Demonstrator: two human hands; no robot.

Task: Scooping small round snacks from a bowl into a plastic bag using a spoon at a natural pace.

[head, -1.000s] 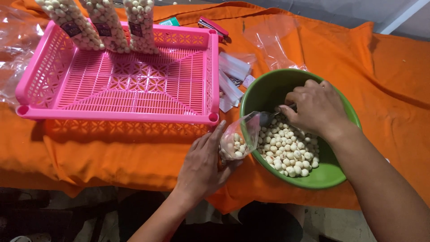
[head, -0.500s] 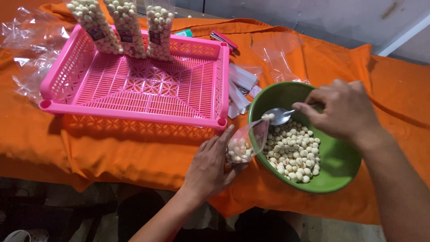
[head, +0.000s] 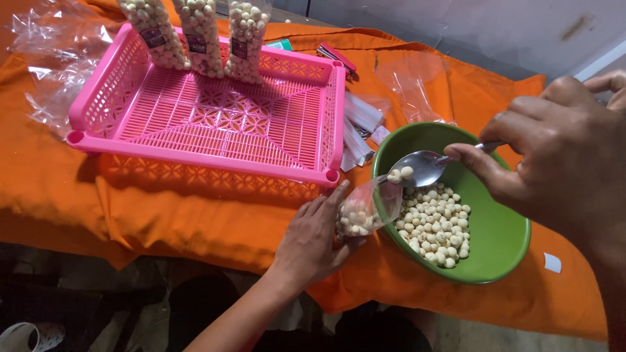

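Left hand pinched small clear bag at near-left rim of green bowl. Right hand gripped spoon, few pale nuts at tip over bag mouth. Risk: narrow floppy mouth, nuts could spill onto orange cloth.

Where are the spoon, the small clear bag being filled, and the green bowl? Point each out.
spoon (head: 420,167), head view, on its metal scoop.
small clear bag (head: 362,212), head view, on its filled lower half.
green bowl (head: 499,234), head view, on its bare inner wall.
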